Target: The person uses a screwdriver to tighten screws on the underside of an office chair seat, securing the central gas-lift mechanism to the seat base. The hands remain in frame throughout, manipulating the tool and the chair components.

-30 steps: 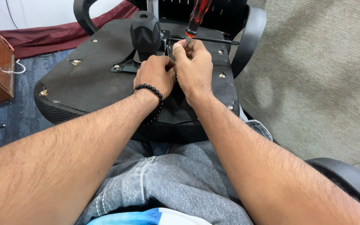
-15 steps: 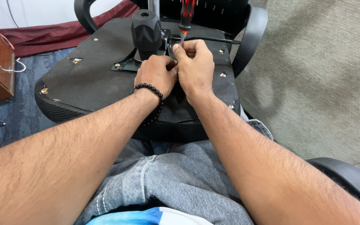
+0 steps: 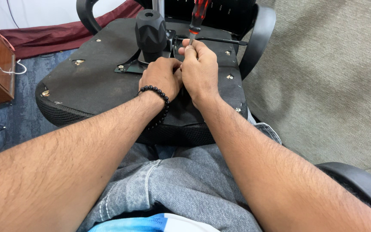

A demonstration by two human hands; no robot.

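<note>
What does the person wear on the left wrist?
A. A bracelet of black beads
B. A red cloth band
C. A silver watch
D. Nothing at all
A: a bracelet of black beads circles the wrist just behind the left hand, which rests on the upturned chair seat beside the right hand.

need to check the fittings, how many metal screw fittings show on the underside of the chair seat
6 show: two near the left edge, one at the top, three on the right. The hands may hide more.
</note>
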